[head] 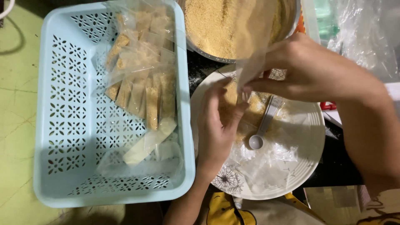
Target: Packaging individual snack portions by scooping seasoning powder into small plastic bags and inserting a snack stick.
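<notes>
My right hand had its fingertips pinched shut on the lower end of a small clear packet, whose long axis ran up and away over the steel bowl of golden crumbs. My left hand sat just below, fingers curled half open, touching the packet's lower end; whether it gripped, I couldn't tell. Both hovered over the white plate, the white measuring spoon just right of the left hand. The pale blue basket of filled packets lay to the left, with open room at its near end.
</notes>
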